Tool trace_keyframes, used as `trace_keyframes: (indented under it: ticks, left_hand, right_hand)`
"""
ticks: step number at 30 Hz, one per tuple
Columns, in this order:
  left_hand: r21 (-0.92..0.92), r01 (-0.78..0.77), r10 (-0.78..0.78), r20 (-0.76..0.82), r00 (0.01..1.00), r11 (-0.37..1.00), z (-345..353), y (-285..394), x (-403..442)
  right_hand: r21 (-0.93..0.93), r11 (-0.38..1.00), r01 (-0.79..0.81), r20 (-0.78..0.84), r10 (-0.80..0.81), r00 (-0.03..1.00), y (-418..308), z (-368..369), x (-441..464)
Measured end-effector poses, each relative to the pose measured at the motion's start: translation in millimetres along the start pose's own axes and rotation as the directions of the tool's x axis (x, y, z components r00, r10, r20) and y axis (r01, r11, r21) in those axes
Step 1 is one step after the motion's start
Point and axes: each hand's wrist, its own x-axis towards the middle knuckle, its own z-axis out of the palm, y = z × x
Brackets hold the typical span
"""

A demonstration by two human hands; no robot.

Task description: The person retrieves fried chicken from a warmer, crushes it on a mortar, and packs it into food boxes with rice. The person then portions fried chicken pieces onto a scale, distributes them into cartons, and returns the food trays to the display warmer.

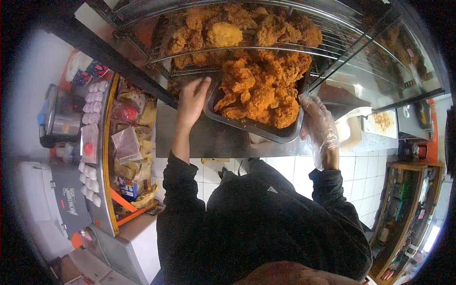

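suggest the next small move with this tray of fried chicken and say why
Probably straighten the tray a little: it looks skewed below the wire rack, with one corner jutting toward the body, and the left hand and gloved right hand are at opposite sides, well placed to turn it.

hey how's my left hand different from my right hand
Your left hand is bare; your right hand wears a clear, wrinkled plastic glove. The left is at the left side of the dark metal tray, the right at its right side. Both extend from black sleeves.
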Motion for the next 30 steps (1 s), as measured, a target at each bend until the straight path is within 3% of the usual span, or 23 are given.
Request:
trace_keyframes:
  ticks: [4,6,9,11,12,15,17,18,20,21,23,25,28,30]
  left_hand:
    - [0.103,-0.031,0.032,-0.009,0.999,0.994,-3,6,-2]
    - [0.149,-0.026,0.024,0.018,1.000,0.989,-4,7,-7]
    - [0.181,-0.135,0.147,-0.056,0.988,0.974,0,3,-9]
    - [0.209,0.138,-0.129,-0.056,0.990,0.968,2,-14,-3]
    - [0.212,0.135,-0.127,-0.050,0.991,0.968,1,-10,-2]
    - [0.183,0.040,-0.035,-0.027,0.999,0.982,5,6,-3]
    - [0.219,-0.051,0.063,-0.050,0.997,0.974,7,12,-5]
    - [0.306,-0.074,0.105,-0.087,0.991,0.949,8,13,-9]
    - [0.268,-0.069,0.096,-0.088,0.992,0.961,10,7,-16]
    - [0.230,-0.054,0.075,-0.084,0.994,0.972,10,5,-20]
    - [0.284,-0.039,0.053,-0.043,0.998,0.958,3,8,-25]
    - [0.288,0.032,-0.036,0.011,0.999,0.957,-2,10,-31]
    - [0.265,-0.023,0.037,-0.050,0.998,0.964,-2,8,-43]
    - [0.277,0.004,0.007,-0.038,0.999,0.961,-5,4,-43]
  right_hand:
    - [-0.033,0.999,0.009,0.056,-0.007,0.998,5,-11,8]
    - [-0.165,0.985,0.044,0.017,-0.041,0.999,4,-10,6]
    - [-0.184,0.983,0.019,0.033,-0.013,0.999,10,-13,10]
    - [-0.181,0.983,0.016,0.025,-0.012,1.000,7,-10,9]
    - [-0.180,0.984,0.012,0.013,-0.010,1.000,6,-9,7]
    - [-0.131,0.986,0.106,0.048,-0.100,0.994,13,-16,14]
    - [-0.219,0.972,0.081,0.053,-0.071,0.996,15,-22,15]
    - [-0.349,0.915,0.203,0.065,-0.192,0.979,18,-20,17]
    - [-0.323,0.944,0.068,0.058,-0.052,0.997,14,-21,3]
    - [-0.317,0.946,0.068,0.051,-0.054,0.997,15,-15,-7]
    - [-0.121,0.992,-0.040,-0.090,0.029,0.996,17,-8,-18]
    - [-0.057,0.998,-0.033,-0.093,0.028,0.995,19,-5,-25]
    - [0.026,1.000,-0.016,-0.091,0.018,0.996,24,-1,-35]
    - [0.049,0.999,-0.015,-0.093,0.020,0.995,28,-1,-38]
